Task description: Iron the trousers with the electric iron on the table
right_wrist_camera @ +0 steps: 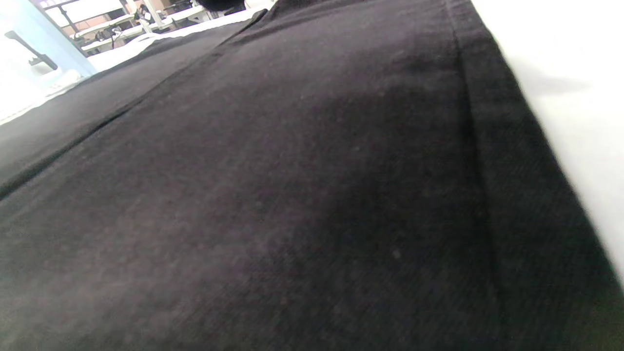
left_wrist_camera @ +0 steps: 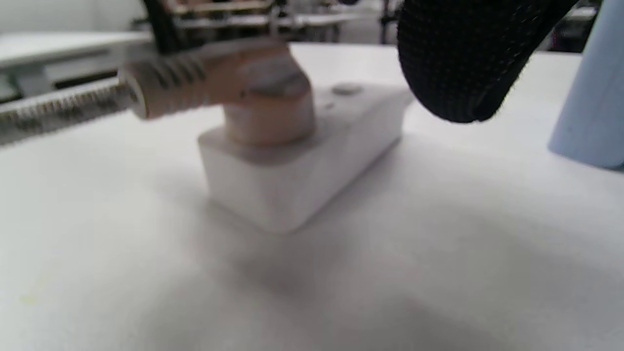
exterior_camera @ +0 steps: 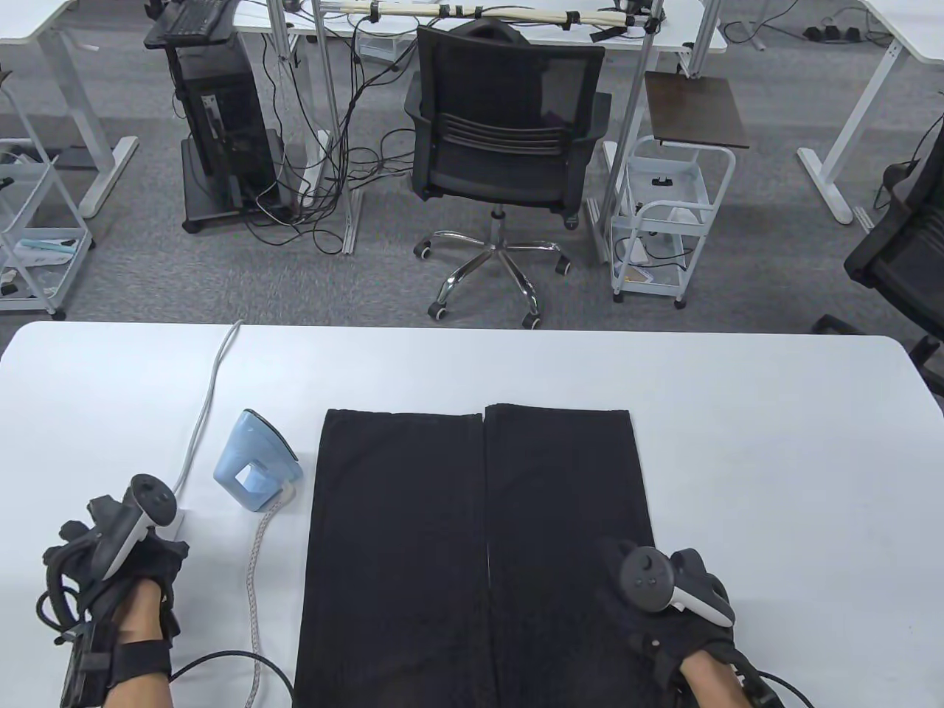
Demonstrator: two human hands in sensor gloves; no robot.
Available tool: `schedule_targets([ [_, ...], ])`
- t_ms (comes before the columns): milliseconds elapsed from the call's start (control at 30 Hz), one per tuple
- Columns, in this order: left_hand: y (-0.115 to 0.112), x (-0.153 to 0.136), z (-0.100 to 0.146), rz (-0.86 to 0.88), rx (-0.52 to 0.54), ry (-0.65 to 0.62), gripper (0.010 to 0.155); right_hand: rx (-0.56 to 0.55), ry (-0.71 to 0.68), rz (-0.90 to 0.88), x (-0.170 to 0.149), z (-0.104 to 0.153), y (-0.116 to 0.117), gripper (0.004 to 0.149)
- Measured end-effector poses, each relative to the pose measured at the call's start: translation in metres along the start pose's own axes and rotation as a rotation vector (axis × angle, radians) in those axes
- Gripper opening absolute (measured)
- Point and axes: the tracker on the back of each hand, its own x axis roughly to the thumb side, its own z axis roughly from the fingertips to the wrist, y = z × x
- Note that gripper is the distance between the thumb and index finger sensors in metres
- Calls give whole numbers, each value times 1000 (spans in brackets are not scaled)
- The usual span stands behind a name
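Black trousers (exterior_camera: 472, 531) lie flat on the white table (exterior_camera: 774, 457), legs side by side and hems at the far end; the right wrist view is filled by their cloth (right_wrist_camera: 292, 195). A light-blue iron (exterior_camera: 257, 461) stands on its heel just left of them. Its braided cord (exterior_camera: 256, 575) runs toward the near edge. My left hand (exterior_camera: 147, 549) is by a white socket block (exterior_camera: 178, 518) left of the iron. In the left wrist view one gloved fingertip (left_wrist_camera: 463, 63) hovers over the block (left_wrist_camera: 302, 161), where a plug (left_wrist_camera: 263, 105) sits. My right hand (exterior_camera: 649, 590) rests on the right trouser leg.
A white cable (exterior_camera: 206, 405) runs from the socket block to the table's far edge. Beyond that edge stand a black office chair (exterior_camera: 505, 140) and a white wire cart (exterior_camera: 667, 214). Bare table lies right of the trousers.
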Motion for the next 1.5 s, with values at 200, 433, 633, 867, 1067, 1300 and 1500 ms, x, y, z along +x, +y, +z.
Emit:
schedule_targets([
  [200,-17,0,-14,-16,-77,3,93,33,-8,3,2,-2,5,71],
  [433,-19,-2,-20,17,-98,-7,89,63,-1,1,2,-5,8,72],
  [633,-18,1,-21,1,-64,-1,84,83,7,-8,0,-8,10,72],
  [867,-10,-5,-14,6,-22,-17,79,32,36,-31,-7,-7,7,72],
  [1067,46,9,35,86,274,-198,79,-74,73,-23,-13,0,-12,72],
  [1300,101,79,127,197,549,-541,79,-280,-24,-38,33,15,-60,73],
  [1500,65,178,191,264,533,-811,78,-420,-117,-109,91,13,-71,73],
])
